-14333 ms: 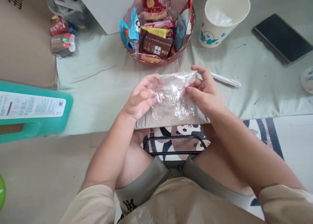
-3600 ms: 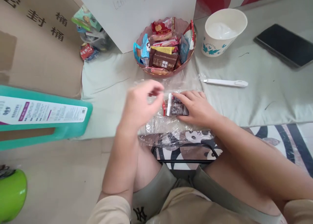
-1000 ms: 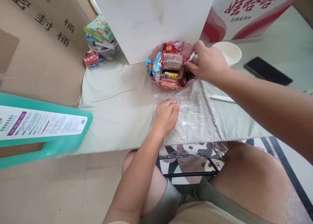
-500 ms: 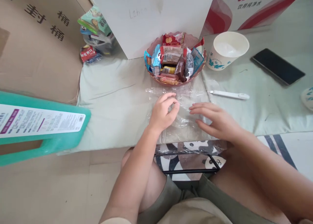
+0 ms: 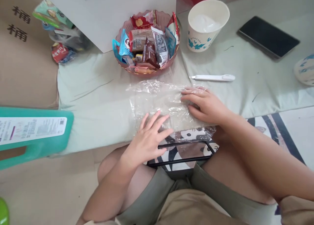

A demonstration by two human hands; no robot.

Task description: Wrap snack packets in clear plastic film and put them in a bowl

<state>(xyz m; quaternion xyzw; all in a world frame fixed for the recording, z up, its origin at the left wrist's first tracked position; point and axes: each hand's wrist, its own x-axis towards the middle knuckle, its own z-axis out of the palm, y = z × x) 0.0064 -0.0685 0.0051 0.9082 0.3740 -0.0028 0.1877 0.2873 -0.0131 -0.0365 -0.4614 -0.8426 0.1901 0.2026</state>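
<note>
A clear, crinkled plastic sheet or bag (image 5: pixel 162 99) lies spread on the pale green cloth, its lower edge hanging over the front. My left hand (image 5: pixel 148 136) is open over its lower left part, fingers spread apart. On the right side of the plastic, my right hand (image 5: pixel 202 104) rests with its fingers stretched out and lying flat. Behind the plastic stands a pink fluted bowl (image 5: pixel 175 56) heaped with wrapped snacks (image 5: pixel 144 43). A white pen-like cutter (image 5: pixel 213 77) lies beyond my right hand, apart from it.
At the back right stand a paper cup (image 5: pixel 202 38) and a black phone (image 5: pixel 268 37). Another patterned cup (image 5: pixel 305 69) shows at the right edge. On the left are a teal jug (image 5: pixel 49 141), a cardboard box (image 5: pixel 26 64) and bagged snacks (image 5: pixel 66 38).
My left hand has come down towards me and spread its fingers. My right hand has settled flat on the plastic, which now lies more spread out. The view has shifted.
</note>
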